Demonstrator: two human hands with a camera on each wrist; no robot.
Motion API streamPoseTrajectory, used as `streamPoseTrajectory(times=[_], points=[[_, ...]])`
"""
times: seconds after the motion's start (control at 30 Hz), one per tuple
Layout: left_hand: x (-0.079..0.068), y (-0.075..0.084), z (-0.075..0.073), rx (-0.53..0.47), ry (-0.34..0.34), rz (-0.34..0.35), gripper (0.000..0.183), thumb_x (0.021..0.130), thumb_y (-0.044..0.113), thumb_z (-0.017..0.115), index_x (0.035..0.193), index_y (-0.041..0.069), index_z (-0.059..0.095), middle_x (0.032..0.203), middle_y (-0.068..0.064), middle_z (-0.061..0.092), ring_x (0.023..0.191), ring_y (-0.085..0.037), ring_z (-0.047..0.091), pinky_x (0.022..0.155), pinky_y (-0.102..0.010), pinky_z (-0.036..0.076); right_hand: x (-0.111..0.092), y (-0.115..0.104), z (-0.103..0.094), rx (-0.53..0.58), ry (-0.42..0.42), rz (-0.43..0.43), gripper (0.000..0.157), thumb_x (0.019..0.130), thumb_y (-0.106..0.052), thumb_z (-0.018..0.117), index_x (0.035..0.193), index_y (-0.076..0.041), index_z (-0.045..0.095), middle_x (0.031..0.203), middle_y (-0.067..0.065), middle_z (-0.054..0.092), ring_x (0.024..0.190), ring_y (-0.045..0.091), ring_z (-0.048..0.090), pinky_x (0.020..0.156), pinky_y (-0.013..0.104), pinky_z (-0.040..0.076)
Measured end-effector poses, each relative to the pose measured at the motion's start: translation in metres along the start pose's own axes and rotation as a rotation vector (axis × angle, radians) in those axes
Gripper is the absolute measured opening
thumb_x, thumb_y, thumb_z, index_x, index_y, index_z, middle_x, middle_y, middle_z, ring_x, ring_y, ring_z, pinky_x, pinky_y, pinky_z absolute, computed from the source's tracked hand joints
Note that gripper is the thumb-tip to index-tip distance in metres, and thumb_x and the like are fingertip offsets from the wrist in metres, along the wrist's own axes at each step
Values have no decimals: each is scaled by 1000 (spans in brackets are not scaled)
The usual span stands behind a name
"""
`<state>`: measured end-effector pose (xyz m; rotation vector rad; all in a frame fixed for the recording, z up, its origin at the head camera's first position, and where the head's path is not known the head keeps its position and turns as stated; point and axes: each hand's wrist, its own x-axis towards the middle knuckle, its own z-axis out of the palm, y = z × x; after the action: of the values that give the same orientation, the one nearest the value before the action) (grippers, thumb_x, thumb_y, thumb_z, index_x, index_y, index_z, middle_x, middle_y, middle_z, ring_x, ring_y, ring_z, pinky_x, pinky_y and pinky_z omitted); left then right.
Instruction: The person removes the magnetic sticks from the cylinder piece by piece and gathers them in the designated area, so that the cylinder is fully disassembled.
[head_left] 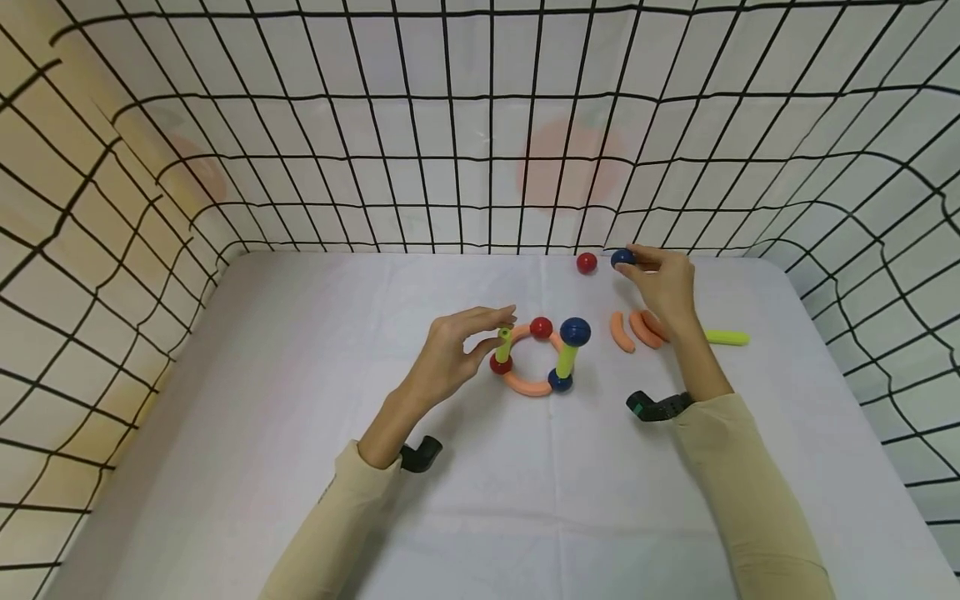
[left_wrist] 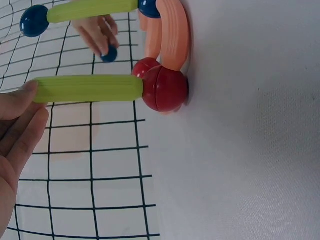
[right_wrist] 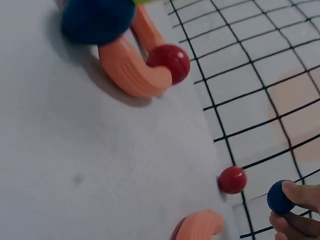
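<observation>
My right hand (head_left: 667, 284) pinches a blue ball (head_left: 622, 258) near the far edge of the table; the right wrist view shows thumb and fingers on this ball (right_wrist: 281, 197). My left hand (head_left: 451, 348) holds the top end of an upright green rod (left_wrist: 90, 88), its lower end set in a red ball (left_wrist: 165, 89). That ball belongs to a ring of curved orange pieces (head_left: 527, 387) joined by red and blue balls. On the ring's right stands a second green rod (head_left: 566, 361), topped by a blue ball (head_left: 575, 332).
A loose red ball (head_left: 587, 263) lies left of my right hand. Several curved orange pieces (head_left: 621, 332) lie right of the ring, near a loose green rod (head_left: 727, 337) partly behind my right forearm. Black wire mesh (head_left: 491, 157) encloses the white table's back and sides.
</observation>
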<state>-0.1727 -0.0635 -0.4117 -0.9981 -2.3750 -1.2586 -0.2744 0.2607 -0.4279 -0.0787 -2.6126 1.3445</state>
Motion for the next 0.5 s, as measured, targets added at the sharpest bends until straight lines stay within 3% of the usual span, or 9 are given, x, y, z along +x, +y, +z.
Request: streamPoseTrajectory(times=[0.27, 0.5], points=[[-1, 1, -1, 2, -6, 0, 49, 85, -10, 78, 133, -2, 68, 115, -14, 78, 112, -24, 75, 102, -32, 58, 26, 15, 17, -35, -40, 85, 41, 96, -14, 75, 135, -2, 68, 132, 24, 69, 116, 34, 67, 86, 22, 48], [0, 1, -1, 2, -7, -5, 49, 85, -10, 78, 132, -2, 68, 116, -13, 78, 112, -24, 75, 102, -32, 57, 37, 23, 26, -58, -44, 125, 42, 96, -15, 75, 134, -1, 68, 128, 25, 70, 105, 26, 65, 77, 18, 42]])
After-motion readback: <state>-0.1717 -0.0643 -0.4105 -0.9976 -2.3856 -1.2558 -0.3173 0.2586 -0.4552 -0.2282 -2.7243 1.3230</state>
